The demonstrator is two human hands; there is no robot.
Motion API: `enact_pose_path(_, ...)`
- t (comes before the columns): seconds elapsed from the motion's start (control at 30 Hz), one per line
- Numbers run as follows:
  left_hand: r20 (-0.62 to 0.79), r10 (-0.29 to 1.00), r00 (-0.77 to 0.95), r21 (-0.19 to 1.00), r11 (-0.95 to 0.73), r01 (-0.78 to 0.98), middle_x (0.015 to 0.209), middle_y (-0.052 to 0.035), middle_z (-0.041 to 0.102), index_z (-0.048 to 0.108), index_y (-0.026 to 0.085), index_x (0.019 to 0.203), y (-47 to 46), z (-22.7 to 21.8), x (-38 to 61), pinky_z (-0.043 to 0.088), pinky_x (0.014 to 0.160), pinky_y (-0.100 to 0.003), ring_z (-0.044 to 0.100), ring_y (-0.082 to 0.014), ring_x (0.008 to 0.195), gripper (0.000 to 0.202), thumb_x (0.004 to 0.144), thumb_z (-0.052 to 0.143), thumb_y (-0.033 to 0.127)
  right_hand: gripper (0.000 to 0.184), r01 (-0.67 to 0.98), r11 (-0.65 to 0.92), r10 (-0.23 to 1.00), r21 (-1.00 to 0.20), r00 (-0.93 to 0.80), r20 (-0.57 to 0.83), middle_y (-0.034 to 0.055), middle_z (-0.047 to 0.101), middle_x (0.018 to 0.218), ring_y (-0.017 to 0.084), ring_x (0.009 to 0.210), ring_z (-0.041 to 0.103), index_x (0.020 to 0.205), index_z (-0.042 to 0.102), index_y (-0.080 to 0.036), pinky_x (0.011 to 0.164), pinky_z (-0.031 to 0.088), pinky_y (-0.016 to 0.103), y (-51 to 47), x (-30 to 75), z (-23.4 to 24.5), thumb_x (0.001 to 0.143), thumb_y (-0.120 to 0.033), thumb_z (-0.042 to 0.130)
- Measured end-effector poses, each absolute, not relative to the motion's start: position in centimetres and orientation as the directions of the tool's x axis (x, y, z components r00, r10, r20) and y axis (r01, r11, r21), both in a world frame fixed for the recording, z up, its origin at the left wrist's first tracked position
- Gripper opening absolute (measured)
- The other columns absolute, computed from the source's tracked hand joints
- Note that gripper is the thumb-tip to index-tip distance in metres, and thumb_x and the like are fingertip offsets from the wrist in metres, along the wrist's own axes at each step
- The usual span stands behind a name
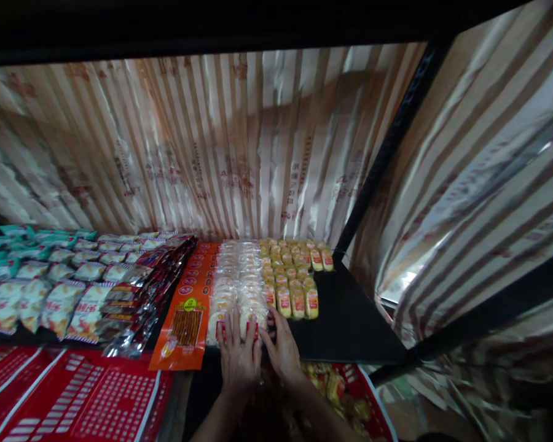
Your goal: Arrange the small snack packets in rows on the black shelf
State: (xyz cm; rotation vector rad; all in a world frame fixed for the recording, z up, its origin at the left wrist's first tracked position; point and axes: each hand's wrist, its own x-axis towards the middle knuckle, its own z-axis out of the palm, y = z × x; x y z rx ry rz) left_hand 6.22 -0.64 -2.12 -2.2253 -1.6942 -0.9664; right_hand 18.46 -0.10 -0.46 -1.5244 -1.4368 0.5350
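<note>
Two rows of clear-wrapped round white cakes (226, 294) with red labels run from front to back on the black shelf. My left hand (238, 362) lies over the front of these rows, its fingers stretched and apart on the wrappers. At the right side of the front cake, my right hand (282, 353) touches the wrapper with bent fingers, thumb and fingers apart. Just right of the cakes stand rows of small yellow-wrapped snacks (297, 301) with orange labels. A large orange snack packet (184, 325) lies flat to the left, overhanging the shelf's front edge.
Farther left are dark shiny packets (154, 288), white snack bags (80, 310) and teal bags (4, 267). Red baskets (105, 387) sit below the shelf (350, 325); one red basket (378, 405) at right holds yellow packets. A black post (387, 153) rises at right before striped sheeting (212, 141).
</note>
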Motion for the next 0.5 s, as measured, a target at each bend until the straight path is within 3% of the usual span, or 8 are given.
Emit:
enact_pose_path(0.1, 0.604, 0.795, 0.06, 0.273, -0.277, 0.921, 0.145, -0.0084, 0.031, 0.045, 0.027, 0.13, -0.35, -2.2, 6.2, 0.023, 0.106, -0.058, 0.008, -0.0349, 0.137, 0.051, 0.081, 0.05, 0.039, 0.044, 0.556, 0.132, 0.93, -0.821, 0.217, 0.296, 0.0102, 0.057, 0.113, 0.02, 0.094, 0.06, 0.123, 0.049, -0.022, 0.073, 0.054, 0.03, 0.02, 18.45, -0.82, 0.082, -0.036, 0.047)
enact_pose_path(0.3, 0.558, 0.826, 0.085, 0.259, -0.27, 0.927, 0.145, -0.0098, 0.031, 0.039, 0.023, 0.134, -0.35, -1.59, 6.07, 0.022, 0.107, -0.058, 0.006, -0.0346, 0.137, 0.052, 0.085, 0.045, 0.038, 0.041, 0.623, 0.101, 0.931, -0.776, 0.215, 0.294, 0.0108, 0.057, 0.112, 0.021, 0.096, 0.058, 0.122, 0.049, -0.021, 0.081, 0.051, 0.035, -0.06, 17.89, -0.4, 0.083, -0.033, 0.045)
enact_pose_path(0.5, 0.556, 0.823, 0.115, 0.234, -0.288, 0.929, 0.148, -0.0072, 0.025, 0.034, 0.027, 0.137, -0.9, -1.96, 5.71, 0.022, 0.108, -0.055, 0.011, -0.0324, 0.137, 0.055, 0.084, 0.047, 0.035, 0.046, 0.599, 0.127, 0.936, -0.791, 0.191, 0.295, 0.0094, 0.057, 0.108, 0.02, 0.092, 0.059, 0.123, 0.048, -0.02, 0.074, 0.053, 0.032, -0.41, 18.07, -0.34, 0.081, -0.038, 0.049)
